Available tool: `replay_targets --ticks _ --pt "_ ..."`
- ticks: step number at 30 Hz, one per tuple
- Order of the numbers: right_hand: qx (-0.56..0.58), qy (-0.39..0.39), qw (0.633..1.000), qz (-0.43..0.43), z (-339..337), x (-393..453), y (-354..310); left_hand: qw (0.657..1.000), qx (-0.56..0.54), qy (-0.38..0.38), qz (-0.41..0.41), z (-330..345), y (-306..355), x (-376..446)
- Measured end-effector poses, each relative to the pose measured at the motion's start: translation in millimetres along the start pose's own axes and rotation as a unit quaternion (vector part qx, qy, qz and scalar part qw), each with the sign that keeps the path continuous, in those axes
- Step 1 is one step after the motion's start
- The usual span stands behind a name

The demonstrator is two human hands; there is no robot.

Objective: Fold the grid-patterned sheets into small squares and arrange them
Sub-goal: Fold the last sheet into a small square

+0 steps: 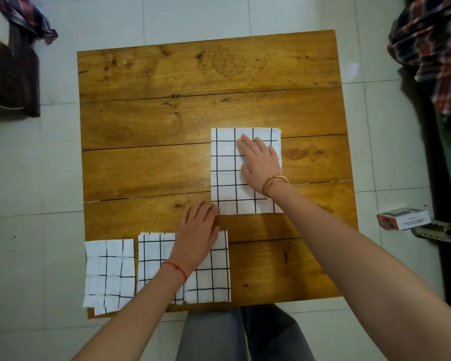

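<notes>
My right grip (258, 162) lies flat, fingers straight, on the half-folded sheet (229, 178); my left (198, 230) seems flat beside it. Uneven pressure could skew the fold.

Wooden plank table (208, 74) is set on a pale tiled floor (16, 178). Plaid cloth (427, 53) is seen at right, a small box (402, 218) beside it.
</notes>
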State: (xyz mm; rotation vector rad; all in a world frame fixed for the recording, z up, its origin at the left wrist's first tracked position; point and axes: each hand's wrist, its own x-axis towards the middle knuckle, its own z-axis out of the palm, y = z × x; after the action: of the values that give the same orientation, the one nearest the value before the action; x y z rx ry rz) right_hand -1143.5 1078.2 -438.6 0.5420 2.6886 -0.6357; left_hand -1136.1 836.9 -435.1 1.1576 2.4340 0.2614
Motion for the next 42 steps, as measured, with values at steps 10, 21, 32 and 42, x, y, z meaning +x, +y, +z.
replay_targets --ticks 10,21,32,42 --pt "0.275 0.166 0.882 0.346 2 -42 49 0.903 -0.283 0.089 -0.311 -19 5 90" --pt "0.378 0.11 0.845 0.363 -7 -40 47 0.841 -0.362 0.069 -0.397 -25 9 109" --pt "0.535 0.215 0.794 0.193 -39 -65 40 0.778 -0.561 0.076 -0.272 -90 6 82" --pt "0.382 0.168 0.904 0.093 -64 -99 50 0.908 -0.38 0.082 -0.157 -131 13 53"
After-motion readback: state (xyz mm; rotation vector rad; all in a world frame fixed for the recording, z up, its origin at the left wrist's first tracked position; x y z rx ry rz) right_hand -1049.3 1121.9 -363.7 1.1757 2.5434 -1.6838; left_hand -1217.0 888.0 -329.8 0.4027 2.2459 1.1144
